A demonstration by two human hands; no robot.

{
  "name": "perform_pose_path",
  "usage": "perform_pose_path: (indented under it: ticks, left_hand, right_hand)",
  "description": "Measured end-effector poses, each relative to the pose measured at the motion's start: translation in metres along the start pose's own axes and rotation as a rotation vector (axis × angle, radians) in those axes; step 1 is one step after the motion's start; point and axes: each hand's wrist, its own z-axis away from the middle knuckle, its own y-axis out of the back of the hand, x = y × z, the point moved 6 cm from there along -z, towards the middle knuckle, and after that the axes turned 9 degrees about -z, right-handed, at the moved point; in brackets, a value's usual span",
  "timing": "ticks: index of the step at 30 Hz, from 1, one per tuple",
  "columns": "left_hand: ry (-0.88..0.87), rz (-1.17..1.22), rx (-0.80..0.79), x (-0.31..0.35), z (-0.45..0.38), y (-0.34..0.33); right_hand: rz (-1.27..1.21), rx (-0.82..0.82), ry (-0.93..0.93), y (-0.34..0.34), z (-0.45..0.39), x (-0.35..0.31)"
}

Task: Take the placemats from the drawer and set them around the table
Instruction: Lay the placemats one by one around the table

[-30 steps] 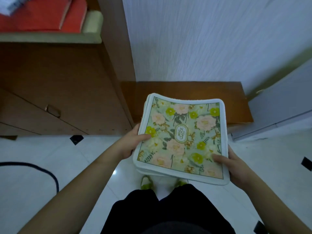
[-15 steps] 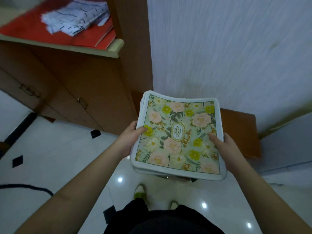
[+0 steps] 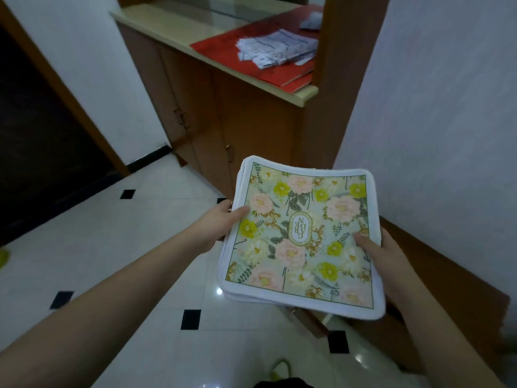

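Both hands, left hand (image 3: 221, 224) and right hand (image 3: 376, 247), grip the placemats (image 3: 303, 239) by opposite edges (thumbs on top); the view has been swung from the wall toward the cabinet (image 3: 223, 113), suggesting carrying has begun.

bare forearms (image 3: 134, 278), black garment (image 3: 282, 383), yellow-green shoe (image 3: 275, 369)

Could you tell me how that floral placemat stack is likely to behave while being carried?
The placemat stack likely flexes: its edges bow between the left hand and right hand. The terry-looking borders probably resist slipping.
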Motion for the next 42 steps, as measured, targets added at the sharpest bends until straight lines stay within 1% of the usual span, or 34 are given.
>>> perform_pose_path:
  ticks: [4, 7, 10, 15, 18, 22, 25, 31, 42]
  left_hand:
    - [0.013, 0.134, 0.165, -0.042, 0.055, 0.038]
    - [0.038, 0.250, 0.299, -0.089, 0.104, 0.061]
    - [0.063, 0.328, 0.422, -0.137, 0.163, 0.083]
    - [0.134, 0.477, 0.605, -0.217, 0.277, 0.107]
    - [0.182, 0.533, 0.722, -0.264, 0.351, 0.115]
    - [0.221, 0.618, 0.869, -0.307, 0.441, 0.119]
    - [0.236, 0.672, 0.965, -0.326, 0.496, 0.115]
    - [0.299, 0.741, 1.157, -0.352, 0.571, 0.097]
    - [0.463, 0.835, 1.462, -0.373, 0.631, 0.046]
  right_hand:
    - [0.063, -0.141, 0.002, -0.052, 0.009, 0.002]
    - [0.115, -0.234, 0.022, -0.095, 0.032, 0.010]
    - [0.158, -0.329, 0.032, -0.140, 0.069, 0.024]
    - [0.251, -0.467, -0.003, -0.208, 0.140, 0.063]
    - [0.330, -0.593, 0.019, -0.248, 0.184, 0.085]
    - [0.407, -0.747, 0.027, -0.296, 0.235, 0.116]
    - [0.446, -0.859, 0.014, -0.330, 0.269, 0.132]
    - [0.576, -1.091, 0.094, -0.389, 0.311, 0.154]
    - [0.699, -1.438, 0.076, -0.449, 0.350, 0.205]
